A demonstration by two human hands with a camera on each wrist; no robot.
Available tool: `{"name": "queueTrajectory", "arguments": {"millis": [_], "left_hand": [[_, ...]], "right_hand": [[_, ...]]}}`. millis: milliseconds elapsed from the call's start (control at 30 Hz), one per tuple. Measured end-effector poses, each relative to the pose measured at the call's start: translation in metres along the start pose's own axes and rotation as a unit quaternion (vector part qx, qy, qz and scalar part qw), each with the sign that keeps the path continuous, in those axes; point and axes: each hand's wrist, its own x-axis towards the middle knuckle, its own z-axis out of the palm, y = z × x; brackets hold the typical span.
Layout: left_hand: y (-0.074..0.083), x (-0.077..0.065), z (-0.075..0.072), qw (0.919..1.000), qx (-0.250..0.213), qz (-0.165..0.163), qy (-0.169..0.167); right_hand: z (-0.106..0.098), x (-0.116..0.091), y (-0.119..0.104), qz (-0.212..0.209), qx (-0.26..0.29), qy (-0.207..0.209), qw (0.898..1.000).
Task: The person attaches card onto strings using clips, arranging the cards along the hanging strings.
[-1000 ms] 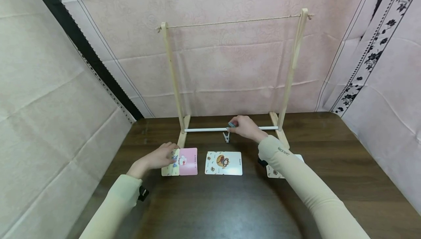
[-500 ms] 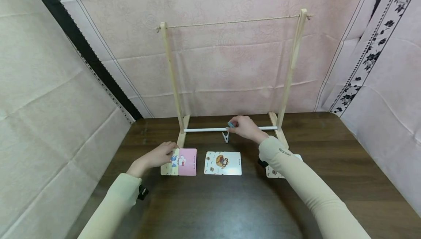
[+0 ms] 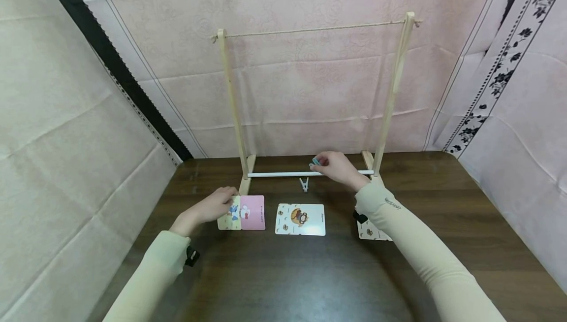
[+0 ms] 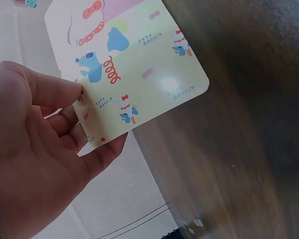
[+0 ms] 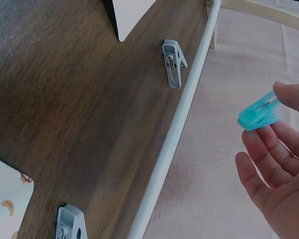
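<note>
My left hand (image 3: 217, 205) pinches the left edge of a pink and yellow card (image 3: 253, 212) printed with cartoon animals. In the left wrist view, thumb and fingers hold that card (image 4: 139, 74) by its corner, off the tabletop. My right hand (image 3: 338, 168) is just above the white bar, with a teal clothespin (image 5: 259, 113) between thumb and fingertips, apart from the bar. A grey clothespin (image 3: 304, 184) lies on the table in front of the bar. Another grey clothespin (image 5: 71, 222) shows at the bottom of the right wrist view.
A wooden frame (image 3: 233, 100) with a string (image 3: 314, 30) across its top and a white bar (image 3: 283, 174) low down stands at the table's back. A white card with a cartoon figure (image 3: 300, 219) lies centrally; another card (image 3: 372, 232) is partly under the right sleeve.
My right hand has moved slightly right and up, bringing the teal clothespin with it. The pink and yellow card has shifted slightly toward the frame in the left hand.
</note>
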Motion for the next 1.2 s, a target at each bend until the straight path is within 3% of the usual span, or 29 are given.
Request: {"name": "queueTrajectory", "arguments": {"millis": [467,767,1200], "left_hand": [[0.009,0.000,-0.012,0.9994,0.008,0.030,0.015],[0.011,0.004,-0.018,0.9974,0.020,0.053,0.043],[0.018,0.007,-0.036,0.9964,-0.010,0.066,0.052]], "right_hand": [[-0.008,-0.003,-0.006,-0.012,0.008,0.016,1.000],[-0.013,-0.005,-0.006,-0.022,-0.001,0.018,1.000],[-0.024,-0.008,-0.005,-0.028,0.004,0.035,0.999]]}}
